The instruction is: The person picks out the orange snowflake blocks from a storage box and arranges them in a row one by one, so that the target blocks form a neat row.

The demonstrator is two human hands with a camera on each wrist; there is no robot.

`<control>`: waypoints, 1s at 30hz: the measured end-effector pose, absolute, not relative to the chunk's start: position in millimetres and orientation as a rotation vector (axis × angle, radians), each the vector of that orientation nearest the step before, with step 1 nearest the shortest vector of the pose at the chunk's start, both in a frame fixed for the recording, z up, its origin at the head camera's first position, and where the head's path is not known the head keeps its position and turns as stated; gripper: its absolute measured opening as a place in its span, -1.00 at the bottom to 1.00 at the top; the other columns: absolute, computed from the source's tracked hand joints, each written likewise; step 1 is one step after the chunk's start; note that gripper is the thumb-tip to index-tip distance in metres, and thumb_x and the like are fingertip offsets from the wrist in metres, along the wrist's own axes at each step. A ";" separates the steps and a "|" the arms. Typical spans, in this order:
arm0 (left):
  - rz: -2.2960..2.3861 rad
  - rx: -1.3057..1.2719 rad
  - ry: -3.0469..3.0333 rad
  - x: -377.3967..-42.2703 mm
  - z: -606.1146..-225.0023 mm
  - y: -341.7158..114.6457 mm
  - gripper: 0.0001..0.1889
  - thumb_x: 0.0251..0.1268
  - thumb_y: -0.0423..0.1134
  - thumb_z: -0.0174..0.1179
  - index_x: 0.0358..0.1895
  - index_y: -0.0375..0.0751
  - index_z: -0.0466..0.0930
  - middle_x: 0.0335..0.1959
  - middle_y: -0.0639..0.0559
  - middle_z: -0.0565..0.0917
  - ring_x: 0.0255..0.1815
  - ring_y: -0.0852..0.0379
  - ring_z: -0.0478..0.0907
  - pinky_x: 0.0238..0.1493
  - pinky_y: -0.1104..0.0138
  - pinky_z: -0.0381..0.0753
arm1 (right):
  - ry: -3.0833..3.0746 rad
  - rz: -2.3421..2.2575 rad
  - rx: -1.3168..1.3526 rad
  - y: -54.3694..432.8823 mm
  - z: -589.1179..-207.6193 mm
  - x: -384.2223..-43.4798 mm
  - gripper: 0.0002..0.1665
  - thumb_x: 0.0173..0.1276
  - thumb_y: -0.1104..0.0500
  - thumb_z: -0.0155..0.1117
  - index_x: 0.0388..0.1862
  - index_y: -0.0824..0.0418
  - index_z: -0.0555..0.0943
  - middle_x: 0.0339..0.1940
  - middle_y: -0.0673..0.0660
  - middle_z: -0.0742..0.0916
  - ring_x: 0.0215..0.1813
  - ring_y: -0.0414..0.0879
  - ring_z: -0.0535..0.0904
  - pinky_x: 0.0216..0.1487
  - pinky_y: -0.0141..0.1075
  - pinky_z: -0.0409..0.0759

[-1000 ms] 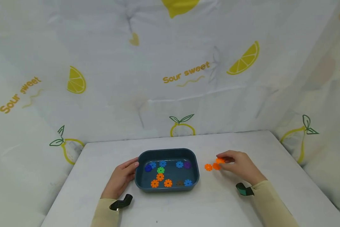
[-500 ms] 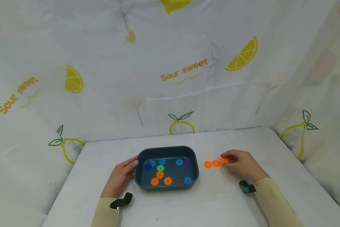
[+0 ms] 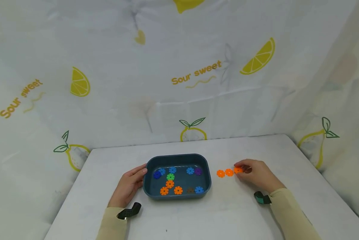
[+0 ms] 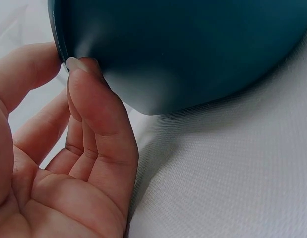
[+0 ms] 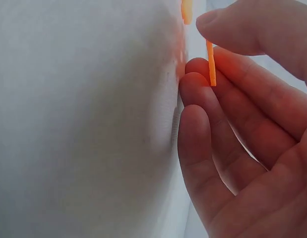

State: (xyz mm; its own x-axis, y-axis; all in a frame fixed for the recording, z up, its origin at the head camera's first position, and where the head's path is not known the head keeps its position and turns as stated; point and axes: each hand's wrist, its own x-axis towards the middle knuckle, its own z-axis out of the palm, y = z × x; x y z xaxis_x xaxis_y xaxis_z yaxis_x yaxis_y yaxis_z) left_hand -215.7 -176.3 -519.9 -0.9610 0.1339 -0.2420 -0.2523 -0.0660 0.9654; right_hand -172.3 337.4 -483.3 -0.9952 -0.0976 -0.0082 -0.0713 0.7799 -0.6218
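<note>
My left hand grips the left side of a dark blue tray, with fingertips at its rim in the left wrist view. Inside the tray lie notched plastic snowflake discs, among them a green disc, a purple disc, a brown disc and several orange and blue ones. Right of the tray, my right hand pinches an orange snowflake disc low over the table. In the right wrist view this orange disc shows edge-on between thumb and fingers. Two orange discs lie in a row beside it.
The white-covered table reaches back to a white curtain printed with lemons. Each wrist carries a black camera mount, the left mount near the tray's front corner.
My right hand has moved slightly right with its orange disc, away from the other two, which now show fully in a row. The left hand stays on the tray.
</note>
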 end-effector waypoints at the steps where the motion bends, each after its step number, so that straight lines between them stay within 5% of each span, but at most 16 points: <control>1: 2.113 -0.125 1.945 -215.9 -520.2 -176.1 -0.41 0.49 -0.04 0.41 0.48 -0.18 0.59 0.22 -0.03 0.77 0.00 0.12 0.70 0.04 0.35 0.74 | 2.924 -1.025 -0.139 337.6 -483.5 -172.1 -0.63 0.38 0.10 0.55 0.16 0.02 0.79 0.09 0.01 0.82 0.03 -0.09 0.67 0.05 -0.29 0.69; 30: 2.116 -0.137 1.933 -214.6 -517.3 -175.3 -0.42 0.50 -0.05 0.40 0.48 -0.17 0.59 0.28 -0.03 0.75 0.06 0.12 0.71 0.05 0.35 0.75 | 2.945 -0.990 -0.182 334.3 -485.7 -172.9 -0.64 0.39 0.22 0.52 0.15 0.03 0.78 0.11 0.04 0.81 0.04 -0.02 0.67 0.10 -0.08 0.69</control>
State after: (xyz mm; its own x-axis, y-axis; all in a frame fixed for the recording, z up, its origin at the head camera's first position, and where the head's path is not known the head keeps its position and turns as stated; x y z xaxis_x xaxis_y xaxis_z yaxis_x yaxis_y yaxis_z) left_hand -214.6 -175.3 -517.3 -0.9588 0.1350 -0.2501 -0.2613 -0.0724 0.9625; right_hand -172.9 334.3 -485.7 -0.9928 -0.1197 0.0099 -0.1014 0.7909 -0.6035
